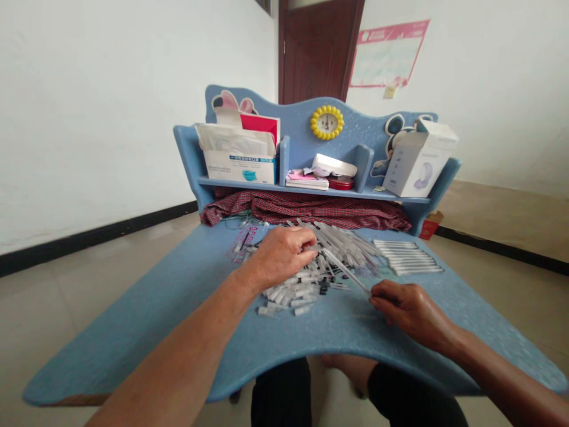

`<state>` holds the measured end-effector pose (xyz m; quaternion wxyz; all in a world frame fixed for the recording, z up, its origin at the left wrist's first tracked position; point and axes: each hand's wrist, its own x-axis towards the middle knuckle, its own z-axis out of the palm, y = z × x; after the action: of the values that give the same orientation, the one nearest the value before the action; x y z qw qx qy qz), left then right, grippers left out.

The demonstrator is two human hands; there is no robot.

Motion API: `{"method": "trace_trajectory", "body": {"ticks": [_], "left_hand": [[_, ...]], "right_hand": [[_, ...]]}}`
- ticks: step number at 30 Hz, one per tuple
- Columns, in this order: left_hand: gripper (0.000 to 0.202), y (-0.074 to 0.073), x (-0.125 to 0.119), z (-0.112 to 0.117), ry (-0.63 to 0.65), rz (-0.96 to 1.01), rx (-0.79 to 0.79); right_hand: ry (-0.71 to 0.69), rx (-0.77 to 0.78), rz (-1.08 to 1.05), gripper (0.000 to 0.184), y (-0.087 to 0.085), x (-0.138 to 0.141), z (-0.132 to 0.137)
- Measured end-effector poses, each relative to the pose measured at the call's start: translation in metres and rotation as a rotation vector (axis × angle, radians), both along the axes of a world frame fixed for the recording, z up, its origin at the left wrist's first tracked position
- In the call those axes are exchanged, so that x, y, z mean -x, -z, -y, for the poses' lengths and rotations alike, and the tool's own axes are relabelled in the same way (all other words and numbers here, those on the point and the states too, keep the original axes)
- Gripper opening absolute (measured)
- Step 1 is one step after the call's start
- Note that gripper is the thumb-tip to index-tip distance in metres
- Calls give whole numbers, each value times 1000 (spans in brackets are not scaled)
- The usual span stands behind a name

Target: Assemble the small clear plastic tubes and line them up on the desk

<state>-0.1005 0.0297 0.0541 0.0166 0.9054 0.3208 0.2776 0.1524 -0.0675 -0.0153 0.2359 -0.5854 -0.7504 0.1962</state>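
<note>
Probably light, fairly stiff and a little slippery, the slim, translucent whitish plastic tube [347, 273] slants above the blue tabletop [178, 320], between the hands, its far end over the heap of short clear plastic pieces [288, 293]; a gentle pinch near an end should suit it, since squeezing might bend it; the right hand [402, 305] pinches its near end, fingers curled narrow; the left hand [284, 252] curls beside its far end, though whether it grips anything I cannot tell

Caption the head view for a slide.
Right hand holds a slim tube, left hand near its far end, over a blue desk.
</note>
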Motion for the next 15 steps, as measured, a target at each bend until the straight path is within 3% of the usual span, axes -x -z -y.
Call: {"method": "trace_trajectory", "body": {"ticks": [8,15], "left_hand": [[9,4,2,-1,59,-136,-115],[10,9,1,-1,37,-242,-183]], "right_hand": [[-6,6,62,21,-4,-1,2],[-23,-31,156,23,-7,-5,3]]}}
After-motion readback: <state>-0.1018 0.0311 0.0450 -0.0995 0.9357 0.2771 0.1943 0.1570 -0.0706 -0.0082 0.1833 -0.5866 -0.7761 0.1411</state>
